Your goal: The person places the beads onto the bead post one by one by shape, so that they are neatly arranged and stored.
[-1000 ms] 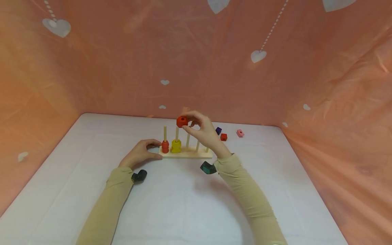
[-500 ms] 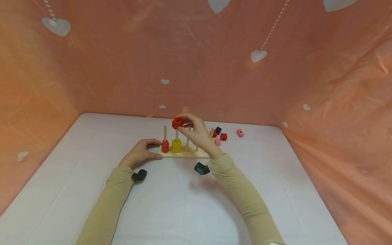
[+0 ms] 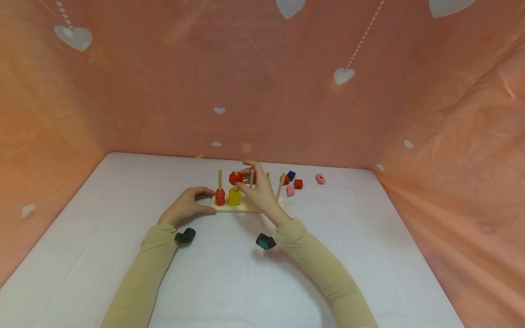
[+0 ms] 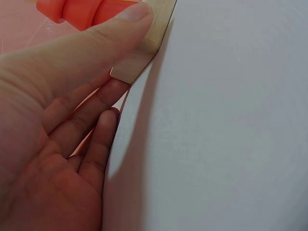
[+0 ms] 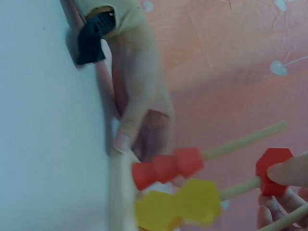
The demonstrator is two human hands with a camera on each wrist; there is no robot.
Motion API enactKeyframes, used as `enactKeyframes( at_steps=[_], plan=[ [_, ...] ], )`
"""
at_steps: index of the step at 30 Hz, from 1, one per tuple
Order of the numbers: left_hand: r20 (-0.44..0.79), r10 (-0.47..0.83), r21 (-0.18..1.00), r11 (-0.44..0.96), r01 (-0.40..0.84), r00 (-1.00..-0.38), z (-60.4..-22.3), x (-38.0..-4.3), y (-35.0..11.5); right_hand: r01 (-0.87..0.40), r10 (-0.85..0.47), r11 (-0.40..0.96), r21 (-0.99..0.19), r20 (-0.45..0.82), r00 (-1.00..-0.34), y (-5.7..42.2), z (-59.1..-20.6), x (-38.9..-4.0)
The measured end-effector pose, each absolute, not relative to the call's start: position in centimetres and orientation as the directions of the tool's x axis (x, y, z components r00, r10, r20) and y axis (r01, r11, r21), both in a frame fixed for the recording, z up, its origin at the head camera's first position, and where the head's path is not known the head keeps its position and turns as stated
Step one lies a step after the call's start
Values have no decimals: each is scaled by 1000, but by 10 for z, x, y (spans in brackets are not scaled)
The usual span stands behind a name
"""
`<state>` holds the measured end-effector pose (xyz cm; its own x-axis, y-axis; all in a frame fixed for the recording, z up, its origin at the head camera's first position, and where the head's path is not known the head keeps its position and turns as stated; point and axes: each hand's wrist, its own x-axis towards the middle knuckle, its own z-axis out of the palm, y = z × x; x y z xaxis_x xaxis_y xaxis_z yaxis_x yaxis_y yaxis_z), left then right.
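My left hand (image 3: 186, 205) grips the left end of a pale wooden peg base (image 3: 229, 209); in the left wrist view its thumb lies on the edge, with fingers at the far side. Red beads (image 3: 220, 197) are stacked low on the leftmost peg. On the second peg sit yellow beads (image 5: 199, 202). Above them, my right hand (image 3: 262, 193) pinches a red faceted bead (image 5: 273, 168) between thumb and fingers. That bead is threaded on the second peg, whose tip shows just above it, and bare peg shows between it and the yellow ones. The other pegs carry no beads.
Right of the base lie loose beads: a dark purple one (image 3: 291, 175), red ones including a cube (image 3: 298, 184), a near pink one (image 3: 290, 191) and a farther pink one (image 3: 321, 179). A dark camera (image 3: 266, 241) hangs at the right wrist. Peach cloth (image 3: 262, 91) encloses the white table (image 3: 229, 282).
My right hand has moved left and down, bringing the red bead from beside the second peg's top onto that peg. My left hand stays on the base's end.
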<state>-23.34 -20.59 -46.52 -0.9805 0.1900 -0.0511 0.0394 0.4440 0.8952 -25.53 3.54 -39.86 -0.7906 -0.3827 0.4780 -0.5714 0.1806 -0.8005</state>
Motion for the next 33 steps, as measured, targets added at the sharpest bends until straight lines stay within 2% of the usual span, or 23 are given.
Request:
enactKeyframes(
  at_steps=[6, 11, 17, 22, 28, 33],
  plan=[
    [-41, 203, 891, 451, 56, -978, -466, -235, -206, -481, -352, 161, -862, 405, -844, 35, -414, -251],
    [-32, 203, 888, 456, 66, -979, -466, -235, -205, -459, -346, 183, -869, 380, -858, 35, -421, -251],
    [-20, 201, 872, 482, 81, -979, -465, -234, -204, -465, -355, 134, -875, 396, -847, 36, -423, -250],
    [-33, 197, 878, 474, 65, -980, -466, -234, -204, -474, -383, 118, -872, 401, -832, 44, -404, -232],
    [-15, 196, 889, 452, 77, -980, -466, -234, -204, -476, -402, 162, -865, 383, -832, 57, -395, -214],
    [-36, 192, 891, 451, 55, -981, -464, -232, -206, -477, -434, 193, -857, 361, -825, 71, -411, -213]
  ],
)
